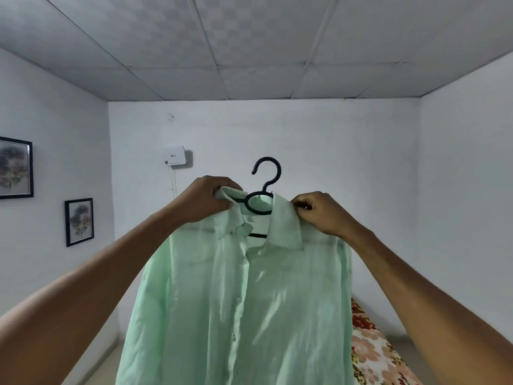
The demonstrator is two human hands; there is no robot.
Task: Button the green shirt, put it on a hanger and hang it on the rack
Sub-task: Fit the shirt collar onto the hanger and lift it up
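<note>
At chest height | shirt (238,287) on hanger (263,190), light, limp, slippery | left hand (205,201) grips collar, right hand (319,212) pinches shoulder | carry by hook

Both bare arms are raised and extended forward | left hand (204,200) is curled closed, knuckles up | right hand (319,211) is pinched shut, fingers (302,205) bent inward

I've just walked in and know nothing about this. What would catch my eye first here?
A pale green shirt held up in the middle of the room, draped on a dark hanger whose hook pokes above the collar. The left hand and right hand each grip a shoulder. Two framed pictures hang on the left wall.
</note>
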